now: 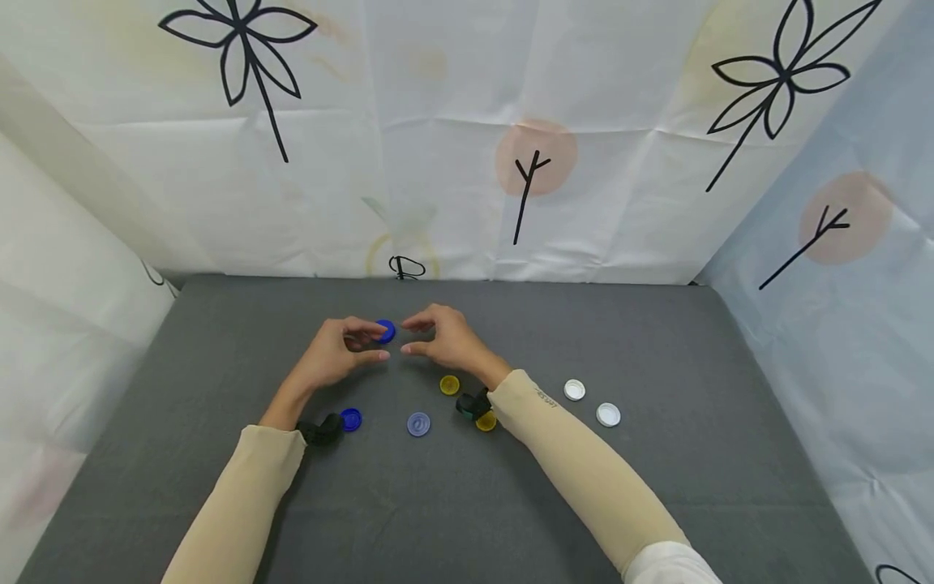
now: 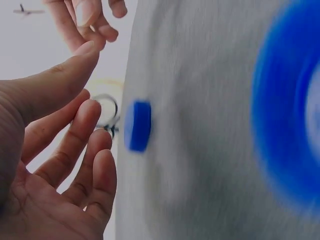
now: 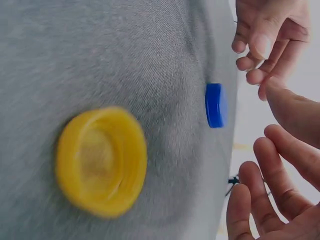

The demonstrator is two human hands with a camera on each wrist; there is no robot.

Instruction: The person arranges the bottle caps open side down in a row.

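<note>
Head view, sleeves: two cream sleeves reach in from the near edge, a black wrist camera just past each cuff.
Pale blue cap: flat on the grey worktop, between the two arms.
Near yellow cap: partly hidden by the right wrist's camera.
Near blue cap: just beside the left wrist's camera.
White caps: two, near each other, out to the right of the right sleeve.
Far yellow cap: just short of the right hand.
Left hand: grip wide, thumb well apart from lightly bent fingers, holding nothing.
Right hand: grip likewise parted and empty, fingertips facing the left hand's.
Far blue cap: on the worktop beneath the left fingertips, which overlap it from above; both wrist views show it apart from them.
Backdrop: white cloth with black plant drawings, behind the worktop.
</note>
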